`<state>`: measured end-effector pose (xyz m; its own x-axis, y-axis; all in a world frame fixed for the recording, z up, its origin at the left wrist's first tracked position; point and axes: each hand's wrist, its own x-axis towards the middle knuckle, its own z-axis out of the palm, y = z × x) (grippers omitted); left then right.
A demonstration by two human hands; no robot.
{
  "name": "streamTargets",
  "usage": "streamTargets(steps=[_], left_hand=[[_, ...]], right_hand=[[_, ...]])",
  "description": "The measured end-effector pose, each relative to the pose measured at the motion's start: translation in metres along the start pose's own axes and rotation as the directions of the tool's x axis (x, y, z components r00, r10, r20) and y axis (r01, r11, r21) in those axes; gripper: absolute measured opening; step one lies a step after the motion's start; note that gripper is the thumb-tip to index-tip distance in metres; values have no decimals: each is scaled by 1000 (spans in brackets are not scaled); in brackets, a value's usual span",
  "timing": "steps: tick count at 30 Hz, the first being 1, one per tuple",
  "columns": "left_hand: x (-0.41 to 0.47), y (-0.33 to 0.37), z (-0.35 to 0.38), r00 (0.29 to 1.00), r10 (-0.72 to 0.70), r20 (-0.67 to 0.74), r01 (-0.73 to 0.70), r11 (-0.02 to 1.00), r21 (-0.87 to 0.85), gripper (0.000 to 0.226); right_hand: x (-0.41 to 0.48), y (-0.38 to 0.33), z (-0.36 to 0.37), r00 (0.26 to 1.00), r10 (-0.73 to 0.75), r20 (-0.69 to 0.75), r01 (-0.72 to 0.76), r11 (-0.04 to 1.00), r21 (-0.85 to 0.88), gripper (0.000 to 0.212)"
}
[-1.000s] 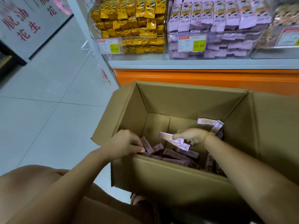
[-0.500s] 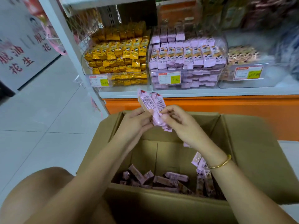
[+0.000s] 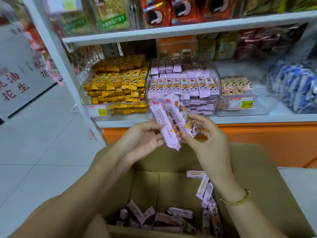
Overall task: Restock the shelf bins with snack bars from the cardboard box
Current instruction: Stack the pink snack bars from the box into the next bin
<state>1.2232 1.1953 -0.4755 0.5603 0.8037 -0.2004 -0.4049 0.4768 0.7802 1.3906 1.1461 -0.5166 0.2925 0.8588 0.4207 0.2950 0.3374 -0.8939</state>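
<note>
Head view, one moment.

Both hands are raised in the centre of the frame, above the open cardboard box (image 3: 267,177) and in front of the lower shelf (image 3: 257,119).

Left hand (image 3: 145,140): palm turned up, fingers curled under the lower end of the snack bars (image 3: 164,125), thumb on top. It carries the weight of the bunch.

Right hand (image 3: 205,143): thumb and forefinger pinch the right-hand bar of the bunch near its lower end, with the other fingers spread loosely. Gold bracelet (image 3: 238,200) on that wrist.

The bunch is at least two pink wrappers side by side, tilted with their tops toward the upper left. An exact count is not possible, because the wrappers overlap.

Judgement: the two-hand hold squares the bars up, all ends one way, so they can go in as a neat row and not one by one.

Target is likely the pink bin (image 3: 216,100), directly behind the bunch. Its wrappers match and stand upright in rows, printed side out. The yellow bin (image 3: 84,98) to its left holds a different product.

The pink bin looks well filled at the front. Free room seems to be toward the back, though this is partly hidden.

Loose bars (image 3: 173,218) lie jumbled in the bottom of the box at the lower centre, with a few propped against its right wall. Much stock is left, so the task is unfinished.

Risk: slick wrappers could slide out of the pinch on the reach up to the shelf
</note>
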Motion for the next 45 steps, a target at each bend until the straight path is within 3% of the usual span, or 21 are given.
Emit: streamTargets(steps=[4,10,13,18,19,20,22,23,24,26,31,35,38,41,45], left_hand=[[4,4,-5,997,15,73,-15,1000,2,43],[14,5,-8,994,72,81,-73,997,13,52],[20,4,-13,993,88,74,-93,994,63,47],[43,9,-4,984,164,75,-180,925,333,32],[47,13,-2,970,233,67,-236,848,474,30],[53,18,-3,940,337,55,-286,689,666,29],[64,27,-14,830,548,101,-224,162,961,38],[67,32,-21,787,598,155,-162,-42,986,44],[70,35,-29,769,609,193,-127,-151,980,49],[77,37,-45,785,581,215,-86,-241,967,55],[87,33,-64,794,569,216,-52,-291,955,51],[88,32,-73,768,583,267,-104,-298,949,49],[87,33,-74,771,571,283,-162,-254,954,51],[88,33,-77,767,564,307,-194,-252,948,52],[88,34,-78,768,562,308,-202,-243,949,53]], right_hand=[[0,3,0,999,8,46,-7,1000,-28,49],[5,-2,4,975,-30,222,51,994,-93,50],[4,2,13,987,-5,164,28,990,-137,66],[32,12,18,999,22,32,-19,996,-82,52],[44,11,17,1000,21,19,-19,997,-78,50],[58,10,15,1000,10,1,-10,996,-87,47],[94,8,9,998,-39,-55,30,987,-161,42],[114,7,6,995,-60,-84,40,974,-222,40],[137,8,5,992,-67,-109,33,957,-288,40],[182,13,6,990,-24,-139,-38,904,-426,43],[267,32,26,986,111,-126,-168,697,-697,42],[294,38,43,967,208,-147,-244,588,-771,51],[306,46,58,965,252,-78,-211,565,-798,60],[311,45,66,928,369,54,-208,632,-747,63],[313,44,60,905,405,128,-215,696,-685,50]])
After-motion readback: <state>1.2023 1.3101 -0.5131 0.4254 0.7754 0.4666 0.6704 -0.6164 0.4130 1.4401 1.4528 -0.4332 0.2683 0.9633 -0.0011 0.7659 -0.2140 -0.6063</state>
